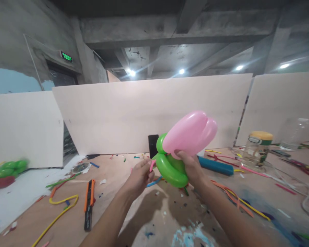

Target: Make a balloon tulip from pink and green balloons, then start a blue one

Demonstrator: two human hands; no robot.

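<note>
A balloon flower with inflated pink petals (187,133) and green balloon loops (170,171) is held above the table, tilted with the pink part up and to the right. My right hand (192,166) is closed around its right side, where pink meets green. On the left, my left hand (141,171) pinches a thin pink balloon end (152,166) beside the green part. The far side of the flower and the fingers behind it are hidden.
An orange and black utility knife (89,206) lies at left near a yellow uninflated balloon (55,219). A blue balloon pump (216,166) lies at right, before a yellow-lidded jar (257,151). A black phone (152,145) leans on the white panel (149,113).
</note>
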